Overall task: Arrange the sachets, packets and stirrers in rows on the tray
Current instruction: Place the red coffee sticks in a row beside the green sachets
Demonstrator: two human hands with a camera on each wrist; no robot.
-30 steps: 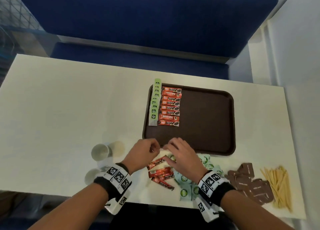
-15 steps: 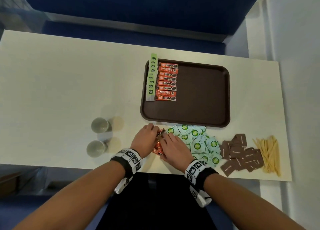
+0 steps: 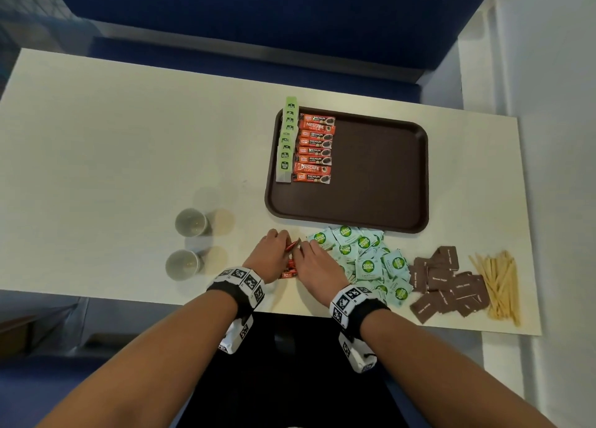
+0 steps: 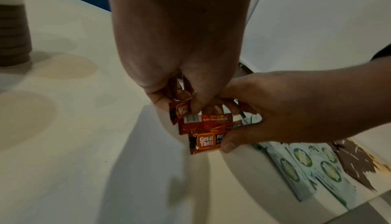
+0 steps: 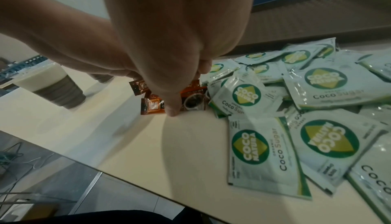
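Since the earlier frames both hands have drawn back from the tray's near edge to the near strip of the table, closing together over the loose red coffee sachets (image 4: 208,128). The left hand (image 3: 269,255) has its fingers (image 4: 167,101) curled down on the far sachet of the little cluster, pinching it. The right hand (image 3: 314,264) curls over the same cluster from the right, thumb pressing on the nearest sachet, the one marked Great Taste. The sachets lie on the table, overlapping, just left of the pile of Coco Sugar packets (image 3: 361,256).

On the brown tray (image 3: 387,221) nothing has changed: a column of green sachets (image 3: 286,140) along the left rim and a column of red coffee sachets (image 3: 314,148) beside it, the rest bare. Judging by this, the hands are gathering the last red ones into a stack to extend that column. The brown sugar packets (image 3: 446,282) and the wooden stirrers (image 3: 501,282) at the near right are not yet started. Two paper cups (image 3: 187,243) stand to the left
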